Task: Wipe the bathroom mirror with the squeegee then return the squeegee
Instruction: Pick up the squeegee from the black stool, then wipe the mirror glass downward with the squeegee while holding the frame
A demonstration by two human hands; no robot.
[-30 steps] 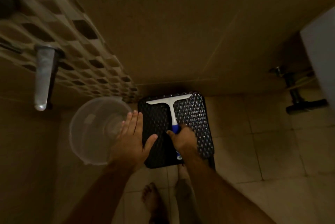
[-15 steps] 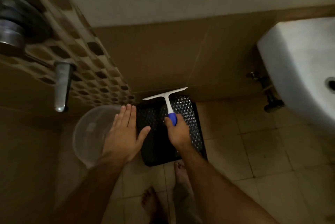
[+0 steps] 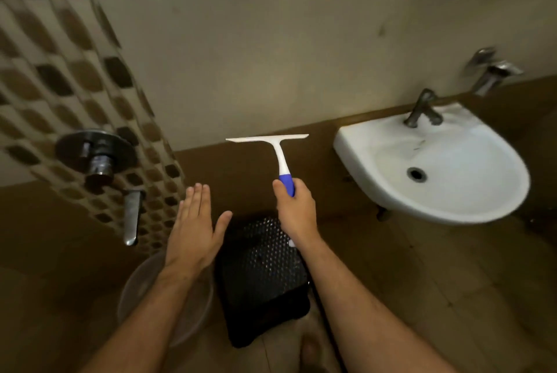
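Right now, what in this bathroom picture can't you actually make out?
Head view only:
- The mirror: not in the frame at all.
- Squeegee grip: its lower end is wrapped by the right hand.
- Clear basin: partly behind the left hand and forearm.
- Black stool: its legs are hidden under its top.
- Checked wall tiles: smeared by motion blur.
- Sink: underside pipe in shadow.

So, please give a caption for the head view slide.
Right hand grips white, blue-handled squeegee above black woven stool; left hand open.
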